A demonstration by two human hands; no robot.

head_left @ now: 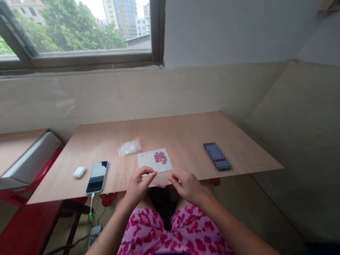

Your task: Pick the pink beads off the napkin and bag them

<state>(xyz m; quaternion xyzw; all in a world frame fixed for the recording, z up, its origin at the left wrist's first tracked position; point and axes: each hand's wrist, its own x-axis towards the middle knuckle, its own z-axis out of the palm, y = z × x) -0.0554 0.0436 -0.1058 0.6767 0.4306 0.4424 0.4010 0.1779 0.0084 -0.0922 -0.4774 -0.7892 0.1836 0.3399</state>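
Note:
My left hand (141, 182) is at the table's front edge, its thumb and forefinger pinched together. Level with it, my right hand (185, 182) is also closed in a pinch. Between the two sets of fingertips hangs a thin, see-through piece of plastic (161, 179), faintly pinkish; its exact shape is hard to make out. Just beyond the hands lies a white cloth or paper sheet (146, 162), bearing a small heap of pink beads (160, 157). A pack of clear plastic bags (129, 147) rests behind the sheet, towards the left.
A phone (97, 177) with a charging cable (92, 204) lies on the left of the wooden table (185, 129), beside a white earphone case (79, 172). A dark, pixelated device (217, 156) lies on the right. A red bench (26, 244) stands at lower left.

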